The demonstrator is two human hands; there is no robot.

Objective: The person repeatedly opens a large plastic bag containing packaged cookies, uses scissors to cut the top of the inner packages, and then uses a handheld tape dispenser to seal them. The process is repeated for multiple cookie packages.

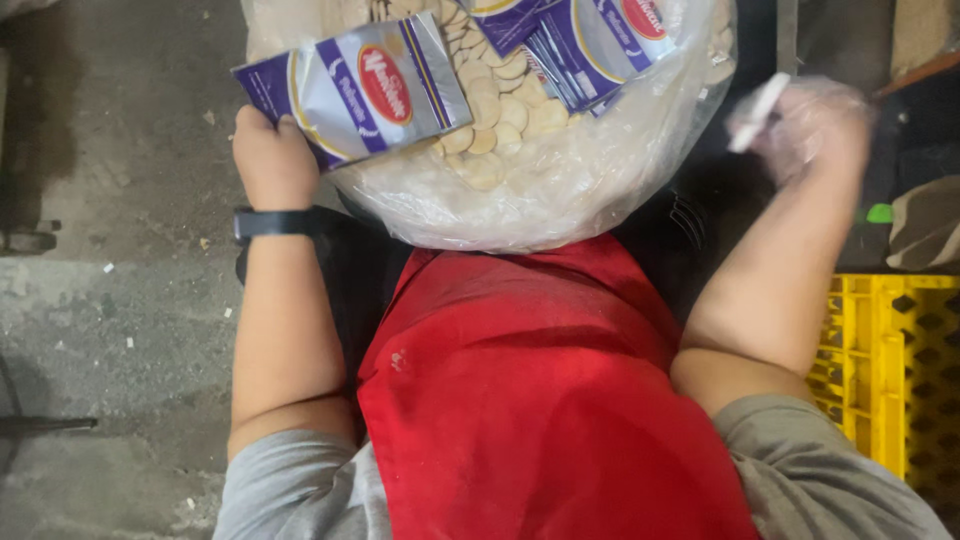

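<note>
The left hand (272,160), a dark band at its wrist, is closing its fingers around a glossy purple-and-silver pouch (360,90), keeping it flat just above the clear plastic bag (560,200) of pale round wafers (495,120). More pouches (590,35) are lying on that heap. The right hand (815,125), sheathed in a thin crinkly glove, is pinching a small white piece (758,112) beside the bag, blurring slightly.

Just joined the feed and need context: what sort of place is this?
Probably a small food-packing workshop: a big clear bag of round biscuits, printed pouches to fill, a yellow crate and a bare concrete floor.
</note>
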